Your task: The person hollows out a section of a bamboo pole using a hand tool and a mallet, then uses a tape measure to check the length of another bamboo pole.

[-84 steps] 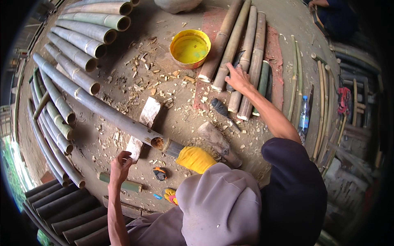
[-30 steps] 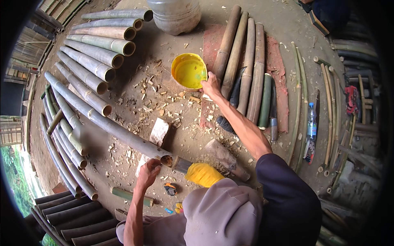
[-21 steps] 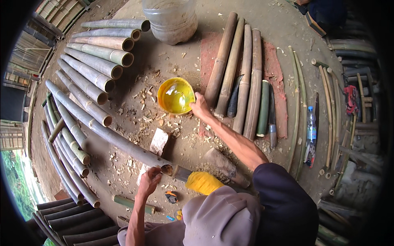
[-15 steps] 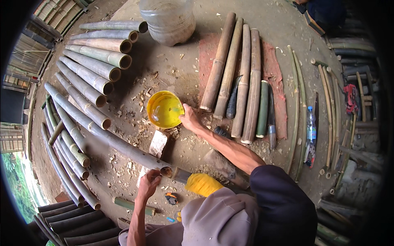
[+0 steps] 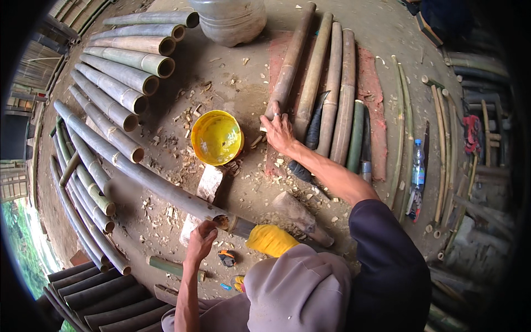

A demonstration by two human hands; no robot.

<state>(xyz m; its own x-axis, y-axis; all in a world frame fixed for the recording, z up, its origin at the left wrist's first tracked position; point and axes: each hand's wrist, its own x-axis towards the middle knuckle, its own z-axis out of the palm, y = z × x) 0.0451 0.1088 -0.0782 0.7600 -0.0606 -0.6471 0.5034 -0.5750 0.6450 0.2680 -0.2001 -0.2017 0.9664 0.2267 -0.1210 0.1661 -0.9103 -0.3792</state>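
My right hand reaches forward, and its fingers close around the near end of a brown bamboo pole in a row of poles on the ground. A yellow plastic bowl sits just left of this hand, apart from it. My left hand is curled against the cut end of a long green-grey bamboo pole, which rests on a pale wooden block. A yellow bundle lies beside that pole end.
Thick bamboo poles are stacked at the left and lower left. A large clear plastic jug stands at the top. A dark blade lies among the right-hand poles, with a water bottle farther right. Wood chips litter the ground.
My right hand dragged the yellow bowl nearer and to the left, let it go, and moved right onto the brown pole's end. My left hand stayed at the long pole's end.
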